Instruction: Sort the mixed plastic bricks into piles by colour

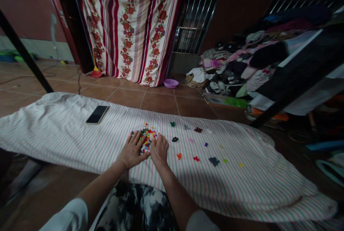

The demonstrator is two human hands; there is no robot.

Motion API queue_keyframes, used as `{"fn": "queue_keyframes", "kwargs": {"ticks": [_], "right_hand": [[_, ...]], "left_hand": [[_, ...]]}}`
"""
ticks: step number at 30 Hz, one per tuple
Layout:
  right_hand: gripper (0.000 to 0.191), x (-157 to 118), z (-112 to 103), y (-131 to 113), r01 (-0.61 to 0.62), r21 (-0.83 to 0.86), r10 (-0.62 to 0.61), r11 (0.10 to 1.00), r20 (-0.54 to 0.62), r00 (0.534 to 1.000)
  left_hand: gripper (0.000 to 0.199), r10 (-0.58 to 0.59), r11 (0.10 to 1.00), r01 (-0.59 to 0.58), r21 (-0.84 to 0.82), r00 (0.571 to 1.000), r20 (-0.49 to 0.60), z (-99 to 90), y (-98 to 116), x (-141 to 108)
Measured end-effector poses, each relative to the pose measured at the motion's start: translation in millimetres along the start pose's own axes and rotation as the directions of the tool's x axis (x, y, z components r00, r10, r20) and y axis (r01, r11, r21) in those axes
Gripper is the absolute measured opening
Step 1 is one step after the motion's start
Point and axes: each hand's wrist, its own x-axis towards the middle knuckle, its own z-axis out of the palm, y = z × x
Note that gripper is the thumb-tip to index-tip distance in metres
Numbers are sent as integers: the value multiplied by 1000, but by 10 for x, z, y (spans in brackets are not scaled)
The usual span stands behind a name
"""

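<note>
A pile of small multicoloured pieces (146, 139) lies on the striped cloth (120, 119). My left hand (133, 150) rests palm down on the pile's left side, its fingers spread. At the right edge of the pile is my right hand (159, 149), with its fingertips touching the pieces; whether it holds any is hidden. Sorted by colour, small clusters sit to the right, among them a green one (172, 124), a black one (175, 139), an orange one (178, 156), a red one (196, 159) and a dark grey one (214, 161).
A phone (97, 114) lies on the cloth at the left. Beyond the cloth, a purple basin (171, 83) stands on the tiled floor before a hanging floral curtain (129, 30). Heaped clothes (242, 62) fill the back right. Dark poles rise at both sides.
</note>
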Motion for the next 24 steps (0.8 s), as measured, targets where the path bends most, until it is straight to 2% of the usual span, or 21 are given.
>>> {"fn": "queue_keyframes", "kwargs": {"ticks": [4, 8, 12, 17, 21, 24], "right_hand": [[43, 28, 74, -99, -56, 40, 57, 998, -18, 998], [48, 102, 44, -191, -38, 109, 30, 993, 80, 996], [51, 139, -95, -268, -36, 195, 3, 980, 165, 986], [50, 46, -345, -87, -17, 236, -6, 972, 96, 995], [53, -105, -449, 126, -109, 229, 91, 967, 87, 992], [55, -168, -439, 186, -159, 241, 146, 957, 72, 987]], "left_hand": [[72, -2, 1000, 2, -15, 1000, 9, -31, 7, 9], [70, 10, 1000, -9, -27, 999, 38, -74, 12, 14], [70, 47, 998, -46, -31, 999, 22, -143, 27, 11], [72, 179, 984, -178, -31, 983, 36, -272, 74, 0], [67, 323, 946, -321, -46, 944, 62, -325, 76, 8], [66, 358, 933, -357, -42, 932, 53, -320, 79, 38]]}}
